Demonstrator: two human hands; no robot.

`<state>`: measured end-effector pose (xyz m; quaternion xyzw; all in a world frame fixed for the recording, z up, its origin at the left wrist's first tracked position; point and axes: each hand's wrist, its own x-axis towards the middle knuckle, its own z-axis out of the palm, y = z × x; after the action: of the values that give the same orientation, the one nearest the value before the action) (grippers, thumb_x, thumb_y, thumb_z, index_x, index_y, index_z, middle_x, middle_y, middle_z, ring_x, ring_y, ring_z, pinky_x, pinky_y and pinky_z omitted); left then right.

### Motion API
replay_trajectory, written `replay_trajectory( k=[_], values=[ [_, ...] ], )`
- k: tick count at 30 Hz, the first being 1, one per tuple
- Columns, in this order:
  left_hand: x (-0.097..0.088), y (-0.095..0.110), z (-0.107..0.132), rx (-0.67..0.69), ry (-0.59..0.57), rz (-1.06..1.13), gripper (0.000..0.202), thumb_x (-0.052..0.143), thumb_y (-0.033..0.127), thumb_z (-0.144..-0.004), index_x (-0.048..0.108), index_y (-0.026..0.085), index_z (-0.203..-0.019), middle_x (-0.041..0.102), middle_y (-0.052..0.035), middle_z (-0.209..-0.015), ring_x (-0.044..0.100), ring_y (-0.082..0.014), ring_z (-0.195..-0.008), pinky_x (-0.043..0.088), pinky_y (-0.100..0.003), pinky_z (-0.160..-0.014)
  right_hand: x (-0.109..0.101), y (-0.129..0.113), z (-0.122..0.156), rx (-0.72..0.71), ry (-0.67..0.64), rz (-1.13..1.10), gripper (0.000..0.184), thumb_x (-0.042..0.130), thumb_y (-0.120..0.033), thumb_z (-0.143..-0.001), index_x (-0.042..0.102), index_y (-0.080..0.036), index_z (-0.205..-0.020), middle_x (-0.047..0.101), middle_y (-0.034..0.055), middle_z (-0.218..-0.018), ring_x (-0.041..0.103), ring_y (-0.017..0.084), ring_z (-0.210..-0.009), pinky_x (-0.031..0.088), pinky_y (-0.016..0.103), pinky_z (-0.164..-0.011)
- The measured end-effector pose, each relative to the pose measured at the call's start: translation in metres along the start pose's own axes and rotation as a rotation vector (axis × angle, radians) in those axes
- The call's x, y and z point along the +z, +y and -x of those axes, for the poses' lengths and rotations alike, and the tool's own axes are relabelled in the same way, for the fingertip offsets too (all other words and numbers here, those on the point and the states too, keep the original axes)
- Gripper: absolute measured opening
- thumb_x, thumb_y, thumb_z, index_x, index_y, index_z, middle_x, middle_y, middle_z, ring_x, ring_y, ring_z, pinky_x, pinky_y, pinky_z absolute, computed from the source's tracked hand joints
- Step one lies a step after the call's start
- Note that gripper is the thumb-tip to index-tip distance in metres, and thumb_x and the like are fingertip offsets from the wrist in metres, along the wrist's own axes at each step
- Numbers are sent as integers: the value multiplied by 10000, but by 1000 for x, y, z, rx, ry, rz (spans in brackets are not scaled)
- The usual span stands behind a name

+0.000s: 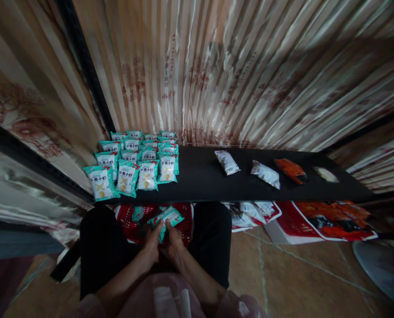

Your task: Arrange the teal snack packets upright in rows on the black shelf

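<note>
Both my hands meet low between my knees on a teal snack packet (169, 217). My left hand (151, 248) grips its lower left side with fingers curled. My right hand (174, 244) pinches the packet from the right. The packet is held just above a red box (127, 217) on the floor that contains more teal packets. On the black shelf (203, 176) in front of me, several matching teal packets (135, 165) stand in tidy rows at the left end.
Along the shelf to the right lie two white packets (227, 161) (266, 173), an orange packet (290, 170) and a pale one (326, 174). Under the shelf sit open boxes of white (250, 213) and orange packets (329, 216). A striped curtain hangs behind.
</note>
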<state>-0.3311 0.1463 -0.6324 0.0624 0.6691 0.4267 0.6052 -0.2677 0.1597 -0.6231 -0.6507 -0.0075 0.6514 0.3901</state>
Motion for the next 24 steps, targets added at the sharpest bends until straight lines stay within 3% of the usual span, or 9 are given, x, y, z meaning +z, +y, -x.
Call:
replay_trajectory(
  k=[3, 7, 11, 14, 20, 24],
  values=[
    [0, 0, -2, -63, 4, 29, 510, 692, 528, -649, 604, 202, -1032, 707, -86, -808, 676, -241, -726, 509, -352, -632, -2, 1, 0, -1, -43, -9, 290, 699, -422, -705, 576, -170, -778, 639, 20, -611, 629, 188, -599, 482, 303, -527],
    [-1, 1, -4, -41, 13, 76, 446, 691, 473, -681, 616, 194, -1021, 708, -96, -804, 680, -238, -731, 518, -356, -645, -2, -1, 4, 17, -117, -25, 299, 714, -418, -683, 575, -178, -794, 640, 14, -608, 628, 185, -599, 480, 298, -531],
    [0, 5, -1, 44, 48, 201, 303, 687, 280, -722, 616, 181, -999, 710, -71, -813, 677, -194, -722, 523, -320, -689, -2, -6, 9, -20, -117, -51, 308, 736, -389, -651, 562, -185, -802, 640, -4, -608, 600, 157, -542, 474, 284, -519],
    [1, 10, 3, 15, 76, 252, 246, 650, 171, -743, 609, 174, -986, 705, -49, -786, 663, -163, -654, 522, -302, -666, -5, -10, 9, -80, -88, -106, 340, 761, -369, -606, 560, -192, -815, 638, -18, -601, 582, 147, -519, 476, 283, -524],
    [-4, 10, 1, 1, 22, 213, 233, 688, 166, -713, 636, 163, -939, 713, -57, -767, 679, -180, -709, 523, -307, -713, -17, -19, -5, -159, -95, -121, 375, 812, -311, -515, 609, -161, -792, 692, 33, -731, 638, 178, -686, 504, 280, -637],
    [-10, 13, -1, 27, -5, 140, 222, 715, 191, -686, 652, 136, -892, 712, -67, -737, 681, -196, -720, 521, -306, -710, -25, -22, -16, -130, -144, -111, 348, 817, -291, -518, 622, -147, -767, 689, 38, -704, 629, 168, -638, 507, 279, -613]
  ],
)
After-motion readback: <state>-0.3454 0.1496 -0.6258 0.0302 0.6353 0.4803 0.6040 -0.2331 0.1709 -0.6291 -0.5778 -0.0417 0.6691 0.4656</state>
